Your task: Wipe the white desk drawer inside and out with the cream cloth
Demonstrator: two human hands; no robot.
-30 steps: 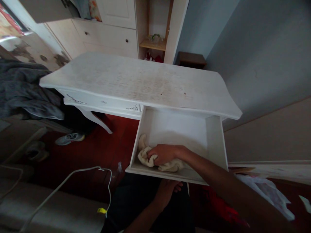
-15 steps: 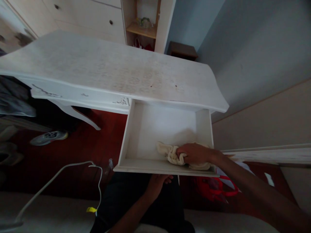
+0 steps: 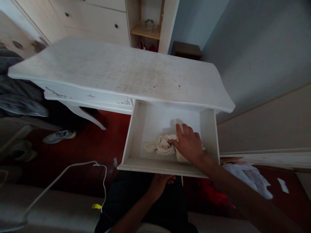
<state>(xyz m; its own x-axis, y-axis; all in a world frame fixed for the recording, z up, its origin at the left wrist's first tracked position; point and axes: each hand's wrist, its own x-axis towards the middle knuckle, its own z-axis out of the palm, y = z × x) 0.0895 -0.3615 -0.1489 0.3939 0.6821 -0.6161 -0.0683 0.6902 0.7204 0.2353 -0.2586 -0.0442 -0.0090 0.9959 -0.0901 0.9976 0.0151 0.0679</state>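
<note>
A white drawer (image 3: 148, 163) is pulled out of a white desk (image 3: 102, 64). Inside it, toward the front, lies a crumpled cream cloth (image 3: 164, 145). My right hand (image 3: 188, 142) is over the cloth with fingers stretched and spread. Its thumb touches the bunched part, and the palm hides some of the fabric. Beneath the drawer's front edge, my left hand (image 3: 157, 185) is against the underside with its fingers curled; the drawer partly hides it.
A white cable (image 3: 70, 165) with a yellow tag (image 3: 96, 206) curves at lower left. On the red floor are a sneaker (image 3: 59, 136), a white plastic bag (image 3: 247, 179) and a red bag (image 3: 211, 191). A grey wall (image 3: 262, 58) stands at right.
My right hand has loosened from gripping the cloth and spread its fingers, shifting farther into the drawer. The cloth lies slightly more to the left. My left hand stays under the drawer.
</note>
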